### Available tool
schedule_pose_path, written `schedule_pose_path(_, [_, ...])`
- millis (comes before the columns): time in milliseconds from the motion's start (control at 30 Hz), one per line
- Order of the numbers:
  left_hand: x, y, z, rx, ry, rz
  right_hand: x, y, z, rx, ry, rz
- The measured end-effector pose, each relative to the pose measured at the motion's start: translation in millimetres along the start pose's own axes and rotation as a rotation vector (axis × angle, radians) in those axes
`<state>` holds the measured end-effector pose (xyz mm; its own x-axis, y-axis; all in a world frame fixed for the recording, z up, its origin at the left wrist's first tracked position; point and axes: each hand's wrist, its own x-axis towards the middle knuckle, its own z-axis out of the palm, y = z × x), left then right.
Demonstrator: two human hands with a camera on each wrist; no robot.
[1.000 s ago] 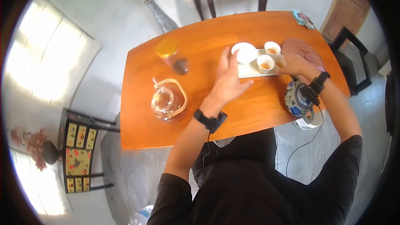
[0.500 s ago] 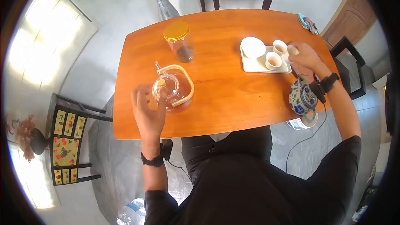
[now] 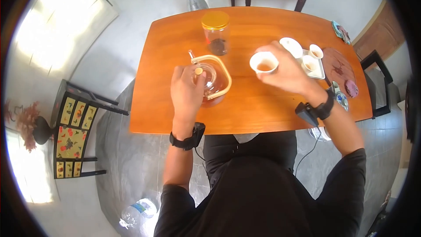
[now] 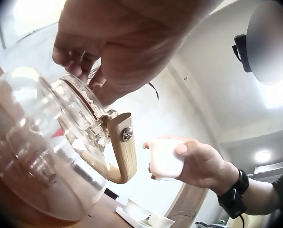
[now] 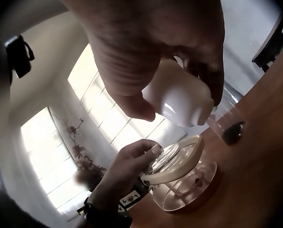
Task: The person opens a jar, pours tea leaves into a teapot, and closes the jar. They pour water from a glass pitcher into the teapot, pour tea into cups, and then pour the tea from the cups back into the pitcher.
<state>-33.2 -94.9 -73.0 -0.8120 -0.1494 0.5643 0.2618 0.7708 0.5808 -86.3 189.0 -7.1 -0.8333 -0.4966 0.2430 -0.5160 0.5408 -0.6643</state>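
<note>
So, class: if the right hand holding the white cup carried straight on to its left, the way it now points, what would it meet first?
Probably the glass teapot, at its wooden handle, where the left hand rests on the lid; depth is uncertain.

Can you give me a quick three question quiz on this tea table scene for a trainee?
1. True or false: the right hand holds a white cup with tea in it.
2. What does the left hand touch? A. gold-lidded jar B. glass teapot lid C. white tray
3. Fill in: the glass teapot has a ____ handle.

Key: 1 true; 2 B, the glass teapot lid; 3 wooden.
</note>
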Motion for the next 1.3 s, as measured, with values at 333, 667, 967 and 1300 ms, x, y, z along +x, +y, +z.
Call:
schedule_pose_path(333, [-7.5,-21.2,-5.2,-0.498,0.079,-0.300,63.4,-30.4,59.9,-0.073,-0.104,-0.151])
schedule_pose_path(667, [-24.1,-49.3,-5.5,-0.661,0.205,-0.348,88.4,-48.9,90.6,-0.659,-0.112,-0.600])
schedule_pose_path(967, [-27.6,-44.5,-7.2,-0.699,0.177,-0.369,89.2,-70.4,95.4,-0.954,0.082,-0.900])
schedule_pose_path(1300, [-26.2,-41.7,-2.6,-0.639,0.182,-0.362,89.2,-61.2,81.1,-0.742,0.115,-0.838])
